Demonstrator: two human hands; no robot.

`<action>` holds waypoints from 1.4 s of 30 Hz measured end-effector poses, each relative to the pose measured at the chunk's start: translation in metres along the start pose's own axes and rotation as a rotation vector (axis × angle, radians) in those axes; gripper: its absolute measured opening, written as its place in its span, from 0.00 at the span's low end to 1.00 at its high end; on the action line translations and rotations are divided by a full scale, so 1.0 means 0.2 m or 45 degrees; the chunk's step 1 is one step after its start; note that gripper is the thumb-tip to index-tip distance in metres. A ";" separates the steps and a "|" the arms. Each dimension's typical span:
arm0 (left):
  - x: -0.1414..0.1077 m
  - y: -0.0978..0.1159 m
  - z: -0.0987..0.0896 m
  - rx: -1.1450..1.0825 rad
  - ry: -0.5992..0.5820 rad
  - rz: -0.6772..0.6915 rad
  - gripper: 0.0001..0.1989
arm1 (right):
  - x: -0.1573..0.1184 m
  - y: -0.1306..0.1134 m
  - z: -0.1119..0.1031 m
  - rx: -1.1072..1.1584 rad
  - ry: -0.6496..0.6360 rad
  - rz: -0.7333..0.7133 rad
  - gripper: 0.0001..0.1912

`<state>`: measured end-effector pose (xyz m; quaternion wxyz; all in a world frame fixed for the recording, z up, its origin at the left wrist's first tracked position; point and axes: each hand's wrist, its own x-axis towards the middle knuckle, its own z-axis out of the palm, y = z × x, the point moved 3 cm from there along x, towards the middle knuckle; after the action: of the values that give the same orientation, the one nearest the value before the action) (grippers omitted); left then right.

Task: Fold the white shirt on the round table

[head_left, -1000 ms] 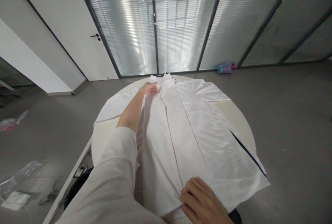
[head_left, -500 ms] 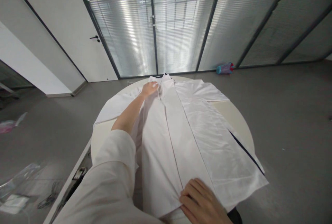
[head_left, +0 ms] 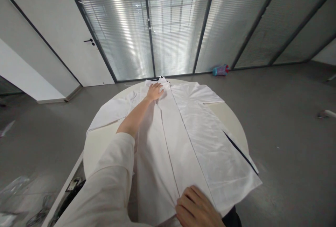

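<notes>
A white shirt lies spread front up over a round table, its collar at the far edge and its hem towards me. My left hand reaches over the left front panel and lies on the cloth just below the collar, fingers spread. Close to me, my right hand has its fingers curled on the lower front edge at the hem, pinching the cloth. A dark strip shows along the right side of the shirt. The cloth under both palms is hidden.
The pale round tabletop shows around the shirt. A blue and pink item lies on the floor by the glass partition. Clear plastic and cables lie on the floor at lower left.
My left hand has gone from closed fingers at the collar edge to lying flat with spread fingers slightly lower. My right hand keeps its hold at the hem. The view has shifted slightly right.
</notes>
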<state>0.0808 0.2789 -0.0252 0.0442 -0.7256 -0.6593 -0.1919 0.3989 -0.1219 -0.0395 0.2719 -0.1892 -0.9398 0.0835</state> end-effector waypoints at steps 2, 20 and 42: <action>0.02 0.06 0.05 0.006 -0.050 0.121 0.23 | -0.01 0.01 0.02 -0.040 0.038 -0.032 0.15; -0.30 0.35 -0.16 -0.127 -0.227 0.527 0.18 | 0.03 0.01 -0.12 0.076 -0.116 0.002 0.06; -1.94 0.94 -0.62 -0.430 -0.598 0.904 0.46 | 0.00 0.46 -0.32 0.075 -0.330 -0.145 0.21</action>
<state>0.2146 -0.1494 -0.0070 -0.1623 -0.9275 -0.3216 -0.1001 0.4628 -0.0343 -0.0101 0.1581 -0.1151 -0.9734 0.1194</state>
